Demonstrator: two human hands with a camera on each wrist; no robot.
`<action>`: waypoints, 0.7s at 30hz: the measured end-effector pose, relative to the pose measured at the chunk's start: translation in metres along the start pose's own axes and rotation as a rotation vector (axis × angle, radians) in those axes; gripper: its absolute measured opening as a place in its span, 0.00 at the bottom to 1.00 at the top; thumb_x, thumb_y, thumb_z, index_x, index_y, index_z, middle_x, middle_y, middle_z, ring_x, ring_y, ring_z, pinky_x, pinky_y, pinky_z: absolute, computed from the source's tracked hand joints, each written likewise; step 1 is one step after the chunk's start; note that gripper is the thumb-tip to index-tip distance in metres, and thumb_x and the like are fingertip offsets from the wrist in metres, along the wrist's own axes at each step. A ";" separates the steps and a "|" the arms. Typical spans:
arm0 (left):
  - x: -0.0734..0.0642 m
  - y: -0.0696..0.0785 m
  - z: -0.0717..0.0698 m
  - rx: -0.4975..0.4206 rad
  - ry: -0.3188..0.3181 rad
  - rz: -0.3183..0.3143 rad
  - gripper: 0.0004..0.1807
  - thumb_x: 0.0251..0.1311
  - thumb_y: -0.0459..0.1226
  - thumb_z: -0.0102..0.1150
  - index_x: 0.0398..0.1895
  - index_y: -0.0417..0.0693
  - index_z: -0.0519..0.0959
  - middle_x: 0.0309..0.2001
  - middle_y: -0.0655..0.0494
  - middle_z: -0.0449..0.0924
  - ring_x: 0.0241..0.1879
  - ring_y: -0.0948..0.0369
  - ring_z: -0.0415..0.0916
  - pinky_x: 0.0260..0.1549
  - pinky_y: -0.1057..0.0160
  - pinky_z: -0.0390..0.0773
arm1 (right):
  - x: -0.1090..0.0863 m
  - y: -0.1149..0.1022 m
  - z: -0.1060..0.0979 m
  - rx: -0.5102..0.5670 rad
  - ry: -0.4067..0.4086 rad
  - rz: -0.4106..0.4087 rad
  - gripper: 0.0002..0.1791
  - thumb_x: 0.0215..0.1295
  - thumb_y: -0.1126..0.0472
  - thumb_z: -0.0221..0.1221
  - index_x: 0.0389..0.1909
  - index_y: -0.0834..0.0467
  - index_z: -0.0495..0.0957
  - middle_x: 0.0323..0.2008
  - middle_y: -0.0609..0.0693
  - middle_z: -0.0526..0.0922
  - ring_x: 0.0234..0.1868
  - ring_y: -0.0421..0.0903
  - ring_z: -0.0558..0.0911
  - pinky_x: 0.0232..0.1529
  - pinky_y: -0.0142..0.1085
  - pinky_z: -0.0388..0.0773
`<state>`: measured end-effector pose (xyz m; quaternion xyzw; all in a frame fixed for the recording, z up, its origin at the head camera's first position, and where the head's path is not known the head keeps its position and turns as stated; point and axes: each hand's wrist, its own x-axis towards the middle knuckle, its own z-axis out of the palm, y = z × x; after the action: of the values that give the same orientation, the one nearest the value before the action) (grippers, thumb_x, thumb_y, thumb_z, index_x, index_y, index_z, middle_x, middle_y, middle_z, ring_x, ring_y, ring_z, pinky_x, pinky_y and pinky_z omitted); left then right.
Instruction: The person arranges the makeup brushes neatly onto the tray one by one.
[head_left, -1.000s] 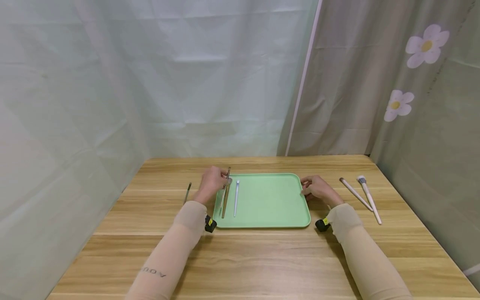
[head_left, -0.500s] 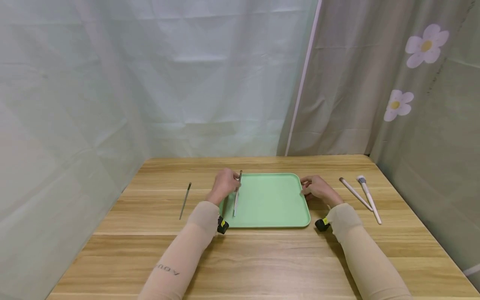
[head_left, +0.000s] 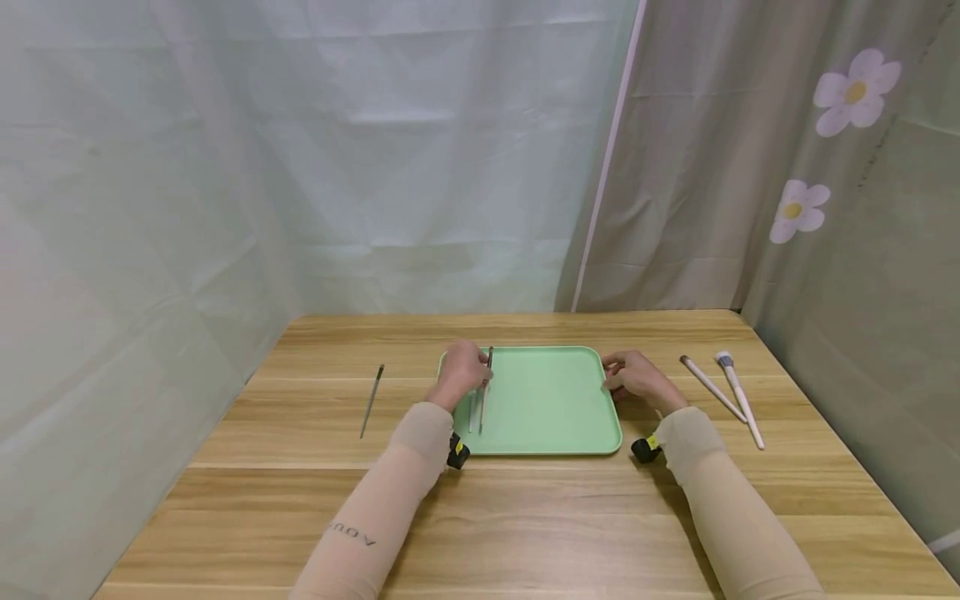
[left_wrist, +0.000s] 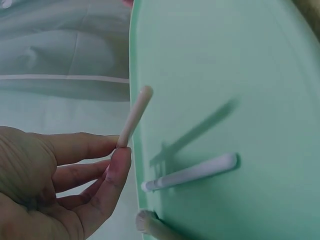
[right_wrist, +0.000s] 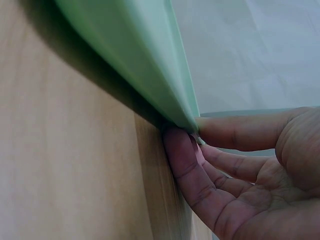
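My left hand (head_left: 463,369) pinches a makeup brush (left_wrist: 135,117) between thumb and fingers, near its dark-tipped end. The brush's pale pink handle hangs over the left part of a light green tray (head_left: 547,392) and casts a shadow there. Beside it on the tray lies a white makeup brush (left_wrist: 200,169). Another brush with a brownish handle (left_wrist: 162,231) shows at the lower edge of the left wrist view; my left hand and sleeve hide it in the head view. At the tray's right side, my right hand (head_left: 633,377) grips the rim between thumb and fingers.
A thin dark-tipped brush (head_left: 372,402) lies on the wooden table (head_left: 555,525) left of the tray. To the right lie a pink-handled brush (head_left: 712,388) and a larger fluffy-headed brush (head_left: 739,400), their handles meeting. Curtains (head_left: 420,167) hang behind the table.
My left hand has carried its brush rightward over the tray, past the brown-handled and white brushes, and slightly nearer to me. My right hand stays at the tray's edge.
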<state>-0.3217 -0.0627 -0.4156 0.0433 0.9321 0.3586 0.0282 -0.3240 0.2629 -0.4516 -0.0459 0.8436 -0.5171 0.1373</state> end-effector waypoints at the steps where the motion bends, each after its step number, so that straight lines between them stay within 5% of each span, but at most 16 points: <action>1: 0.000 0.000 0.001 0.011 0.005 0.009 0.06 0.63 0.27 0.67 0.41 0.33 0.89 0.25 0.50 0.87 0.23 0.61 0.83 0.25 0.66 0.80 | 0.000 0.000 0.000 0.002 -0.001 0.002 0.31 0.67 0.76 0.60 0.70 0.77 0.65 0.47 0.66 0.75 0.37 0.50 0.81 0.39 0.41 0.86; 3: 0.000 0.001 0.004 0.021 0.008 0.022 0.05 0.63 0.26 0.66 0.29 0.35 0.88 0.20 0.51 0.85 0.19 0.62 0.78 0.22 0.67 0.76 | 0.000 0.000 0.000 0.008 0.002 0.008 0.31 0.67 0.76 0.60 0.70 0.77 0.65 0.47 0.65 0.75 0.37 0.50 0.81 0.38 0.40 0.86; 6: 0.001 0.001 0.007 0.040 0.001 0.043 0.22 0.64 0.25 0.64 0.10 0.43 0.76 0.11 0.54 0.75 0.12 0.65 0.61 0.17 0.68 0.63 | -0.001 -0.001 0.000 0.004 0.000 0.008 0.31 0.67 0.76 0.60 0.70 0.78 0.65 0.46 0.65 0.75 0.37 0.50 0.81 0.39 0.40 0.86; 10: 0.001 0.002 0.013 0.065 0.009 0.048 0.31 0.61 0.23 0.62 0.03 0.50 0.63 0.06 0.59 0.58 0.14 0.63 0.43 0.22 0.64 0.57 | -0.001 0.000 0.000 0.000 0.004 0.008 0.32 0.66 0.76 0.60 0.70 0.77 0.65 0.46 0.65 0.76 0.38 0.50 0.81 0.40 0.40 0.86; 14: 0.002 0.002 0.019 0.133 0.039 0.048 0.31 0.58 0.24 0.65 0.02 0.50 0.64 0.06 0.62 0.54 0.13 0.62 0.47 0.43 0.58 0.71 | -0.001 0.001 0.000 0.007 0.006 0.004 0.31 0.66 0.76 0.60 0.70 0.77 0.65 0.44 0.63 0.76 0.37 0.49 0.80 0.39 0.39 0.86; 17: 0.003 0.002 0.022 0.201 0.043 0.050 0.31 0.57 0.24 0.66 0.02 0.50 0.63 0.06 0.63 0.52 0.13 0.60 0.51 0.59 0.49 0.71 | 0.000 0.001 0.000 0.017 0.003 0.002 0.31 0.66 0.76 0.59 0.69 0.78 0.65 0.43 0.62 0.75 0.37 0.49 0.80 0.39 0.39 0.86; 21: 0.002 0.003 0.025 0.261 0.048 0.054 0.32 0.57 0.23 0.63 0.03 0.51 0.57 0.08 0.63 0.46 0.17 0.59 0.50 0.59 0.49 0.71 | 0.001 0.001 0.000 0.024 -0.002 0.004 0.30 0.67 0.76 0.59 0.70 0.77 0.65 0.44 0.61 0.75 0.38 0.48 0.80 0.39 0.39 0.86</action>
<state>-0.3217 -0.0434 -0.4325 0.0631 0.9697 0.2357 -0.0096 -0.3246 0.2634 -0.4525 -0.0430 0.8373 -0.5268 0.1400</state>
